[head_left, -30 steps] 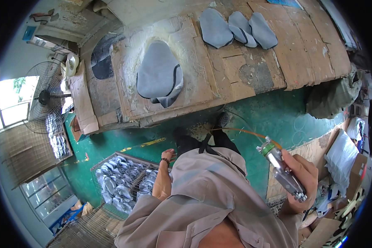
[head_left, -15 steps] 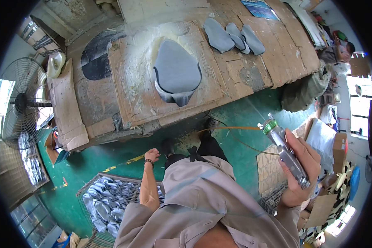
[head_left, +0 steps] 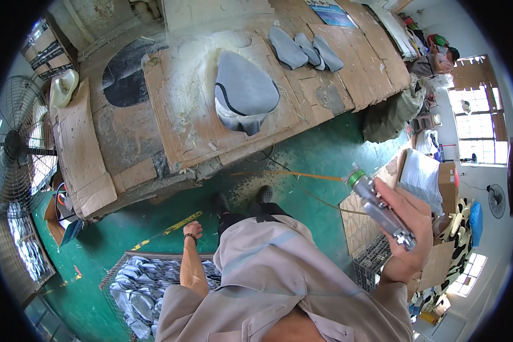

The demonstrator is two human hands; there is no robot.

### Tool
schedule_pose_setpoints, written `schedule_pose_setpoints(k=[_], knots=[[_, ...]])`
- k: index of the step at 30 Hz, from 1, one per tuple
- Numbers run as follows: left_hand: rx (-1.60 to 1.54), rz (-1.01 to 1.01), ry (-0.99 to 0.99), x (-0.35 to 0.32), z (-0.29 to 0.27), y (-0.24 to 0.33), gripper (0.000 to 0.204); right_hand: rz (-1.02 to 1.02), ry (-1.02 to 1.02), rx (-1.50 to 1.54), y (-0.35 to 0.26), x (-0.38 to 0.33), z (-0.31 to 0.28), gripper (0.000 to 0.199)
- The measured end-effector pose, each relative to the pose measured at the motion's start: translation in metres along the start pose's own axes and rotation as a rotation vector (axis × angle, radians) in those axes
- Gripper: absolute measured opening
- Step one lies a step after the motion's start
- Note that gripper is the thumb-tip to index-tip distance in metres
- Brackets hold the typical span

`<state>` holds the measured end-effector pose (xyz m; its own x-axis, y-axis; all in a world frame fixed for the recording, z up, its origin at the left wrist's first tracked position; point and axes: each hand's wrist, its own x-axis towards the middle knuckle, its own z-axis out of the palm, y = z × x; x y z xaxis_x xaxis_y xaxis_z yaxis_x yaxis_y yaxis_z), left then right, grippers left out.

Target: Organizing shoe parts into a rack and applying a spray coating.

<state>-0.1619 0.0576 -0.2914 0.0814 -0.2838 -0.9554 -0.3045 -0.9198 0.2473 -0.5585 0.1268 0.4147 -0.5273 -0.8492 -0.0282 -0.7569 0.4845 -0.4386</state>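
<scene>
Two hands are in view, and I log the scene from left to right. At far left stands a fan (head_left: 18,149) in a wire guard. Beside it, cardboard (head_left: 81,153) lies over the end of the worktop (head_left: 376,68). Below, on the green floor (head_left: 125,228), a wire basket (head_left: 132,285) holds grey-and-white pieces.

The left hand (head_left: 193,229) hangs at my side, just above the basket's far rim. Its grip is loosely curled and holds nothing; a dark band circles the wrist. It touches nothing I can see.

At centre, a large grey pad (head_left: 246,88) lies on a dusty cardboard sheet on the worktop, one edge hanging over the sheet's front. Three smaller grey pads (head_left: 305,48) lie side by side farther back and to the right. My shoes (head_left: 242,200) stand on the floor near the worktop's front edge.

The right hand (head_left: 407,228) is raised at the right, well apart from the worktop. Its grip is clenched round a metal spray gun (head_left: 379,206), whose green-ringed end points up and left. A thin orange hose (head_left: 285,174) runs left from near that end, above the floor. Below the hand sits a dark crate (head_left: 370,265); white bags (head_left: 422,176) and boxes lie to its right.
</scene>
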Motion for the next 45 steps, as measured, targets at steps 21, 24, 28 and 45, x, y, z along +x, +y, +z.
schedule_pose_setpoints(k=[21, 24, 28, 45], knots=[[0.015, 0.079, -0.160, 0.010, 0.013, -0.025, 0.026, -0.261, 0.080, -0.117, -0.082, -0.031, 0.043, 0.053], [0.015, 0.064, -0.153, 0.010, 0.012, -0.035, 0.026, -0.342, 0.029, -0.159, -0.084, -0.040, 0.042, 0.055], [-0.004, 0.057, -0.147, 0.006, 0.007, -0.045, 0.025, -0.525, -0.017, -0.170, -0.077, -0.053, 0.042, 0.060], [0.108, 0.077, -0.091, -0.022, 0.032, -0.055, 0.029, -0.429, -0.082, -0.077, 0.022, -0.106, 0.010, 0.066]])
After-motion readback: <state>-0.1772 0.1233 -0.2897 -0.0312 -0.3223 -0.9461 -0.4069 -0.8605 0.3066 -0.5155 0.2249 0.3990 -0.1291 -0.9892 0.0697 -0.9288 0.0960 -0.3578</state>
